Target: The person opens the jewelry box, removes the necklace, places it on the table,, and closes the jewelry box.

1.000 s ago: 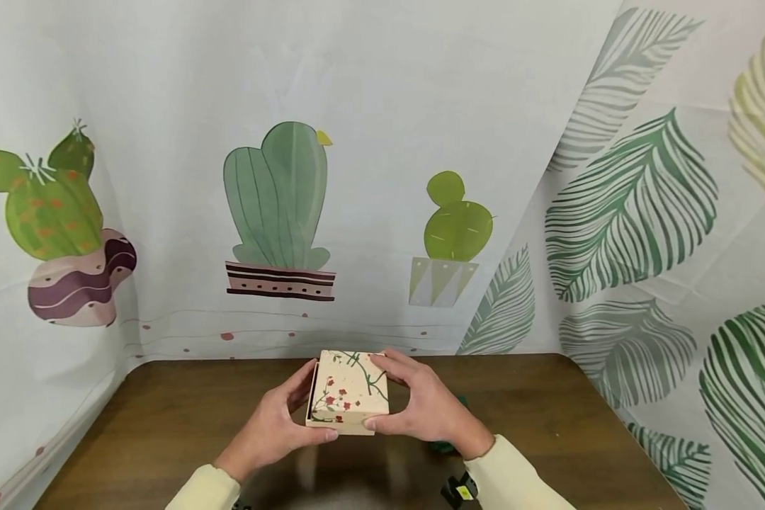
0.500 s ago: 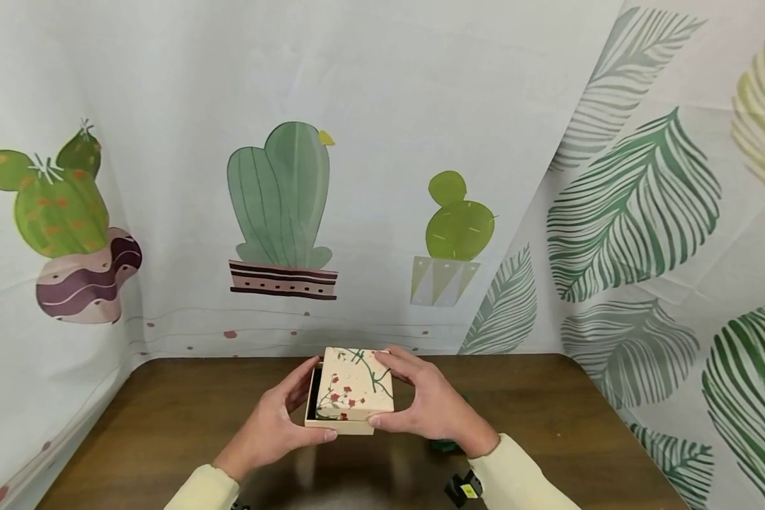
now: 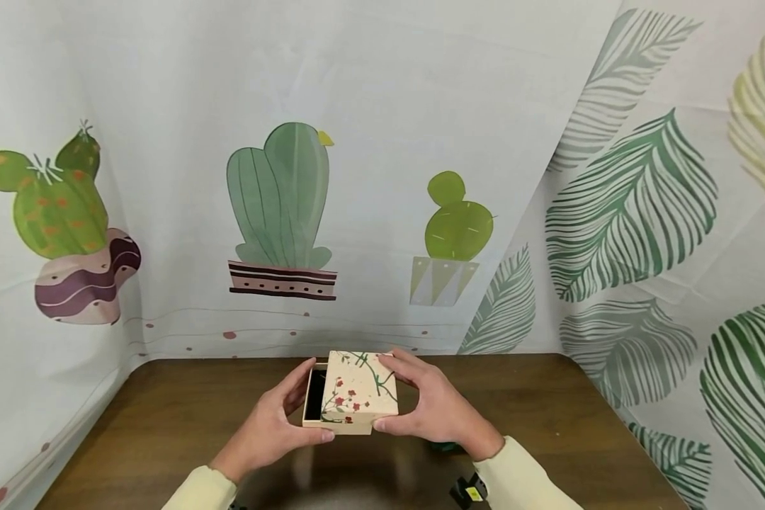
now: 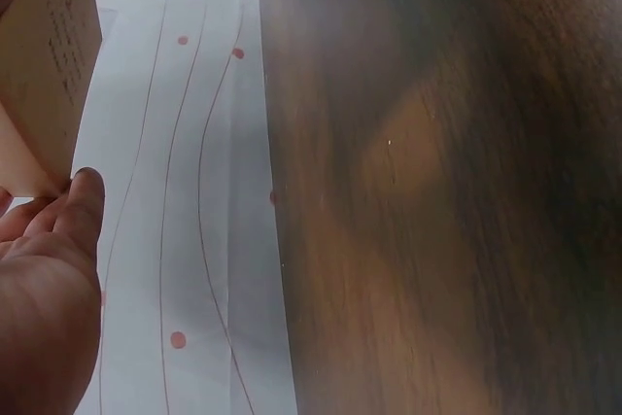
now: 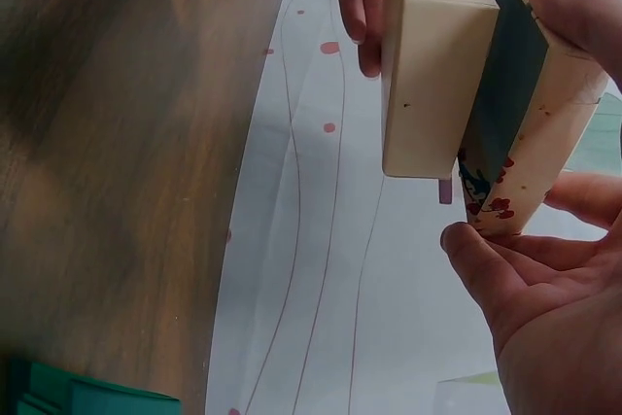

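Observation:
A cream box is held above the table by both hands, lid and base apart. My left hand (image 3: 274,428) grips the box base (image 3: 350,429), thumb at the front and fingers at the far left side. My right hand (image 3: 433,404) holds the lid (image 3: 360,386), printed with red blossoms and green stems, between thumb and fingers. The lid sits raised and shifted right over the base, so a dark strip of the inside shows on the left. In the right wrist view a gap separates lid and base (image 5: 437,94). The left wrist view shows dark writing on the base (image 4: 53,55).
A dark wooden table (image 3: 548,425) lies beneath, with a patterned cloth backdrop (image 3: 376,212) behind its far edge. A green object (image 5: 87,396), mostly hidden by the right forearm in the head view, sits on the table's right side. Black wrist gear (image 3: 468,490) hangs at the right sleeve.
The lid has moved right and off the base with my right hand, uncovering more of the dark inside. My left hand has stayed nearly still with the base.

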Action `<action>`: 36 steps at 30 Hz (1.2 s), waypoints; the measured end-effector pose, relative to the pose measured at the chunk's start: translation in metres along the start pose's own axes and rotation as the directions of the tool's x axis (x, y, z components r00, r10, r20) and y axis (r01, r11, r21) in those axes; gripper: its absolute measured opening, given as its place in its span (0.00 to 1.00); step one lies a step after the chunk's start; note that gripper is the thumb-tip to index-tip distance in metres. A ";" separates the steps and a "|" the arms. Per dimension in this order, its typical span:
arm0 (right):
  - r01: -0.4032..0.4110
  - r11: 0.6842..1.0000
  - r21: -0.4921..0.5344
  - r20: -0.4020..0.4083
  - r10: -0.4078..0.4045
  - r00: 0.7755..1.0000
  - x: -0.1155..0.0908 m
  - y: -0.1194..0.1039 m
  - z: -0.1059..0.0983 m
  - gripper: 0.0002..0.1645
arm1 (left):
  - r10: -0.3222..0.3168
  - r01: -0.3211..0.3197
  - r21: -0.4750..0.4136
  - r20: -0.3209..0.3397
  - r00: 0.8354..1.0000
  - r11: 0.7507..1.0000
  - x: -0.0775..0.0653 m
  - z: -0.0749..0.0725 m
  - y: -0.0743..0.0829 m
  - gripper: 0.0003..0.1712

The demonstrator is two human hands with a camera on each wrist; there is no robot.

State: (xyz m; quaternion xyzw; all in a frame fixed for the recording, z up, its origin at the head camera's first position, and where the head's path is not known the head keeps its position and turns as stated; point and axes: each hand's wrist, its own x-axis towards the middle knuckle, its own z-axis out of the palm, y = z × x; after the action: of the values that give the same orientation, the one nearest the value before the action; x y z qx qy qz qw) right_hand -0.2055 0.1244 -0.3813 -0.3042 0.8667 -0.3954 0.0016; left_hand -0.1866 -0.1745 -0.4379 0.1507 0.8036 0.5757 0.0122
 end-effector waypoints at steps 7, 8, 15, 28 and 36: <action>0.000 1.000 0.006 -0.004 0.000 1.000 -0.001 0.003 -0.002 0.54 | 0.051 -0.051 0.007 -0.007 0.999 0.999 -0.002 -0.003 0.000 0.66; 0.000 1.000 0.005 -0.005 0.000 1.000 -0.001 0.003 -0.002 0.54 | 0.059 -0.059 0.010 -0.011 0.998 0.998 -0.002 -0.004 0.000 0.66; 0.044 0.999 0.009 -0.020 -0.044 0.999 -0.002 0.006 -0.005 0.53 | 0.080 -0.079 0.035 -0.026 0.996 0.996 -0.002 -0.006 -0.002 0.66; 0.052 0.998 0.047 0.008 -0.052 0.999 -0.003 0.009 -0.007 0.57 | 0.050 -0.048 0.053 -0.039 0.998 0.997 -0.005 -0.009 -0.001 0.68; 0.041 0.997 0.065 0.061 -0.045 0.997 -0.003 0.008 -0.009 0.60 | 0.052 -0.051 0.030 -0.030 0.998 0.998 -0.005 -0.009 0.000 0.68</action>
State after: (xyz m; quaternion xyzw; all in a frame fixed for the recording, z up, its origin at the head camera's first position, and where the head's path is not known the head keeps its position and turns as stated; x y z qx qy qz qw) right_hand -0.2097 0.1362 -0.3808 -0.3347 0.8465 -0.4130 0.0300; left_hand -0.1832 -0.1845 -0.4354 0.1629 0.8078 0.5663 -0.0172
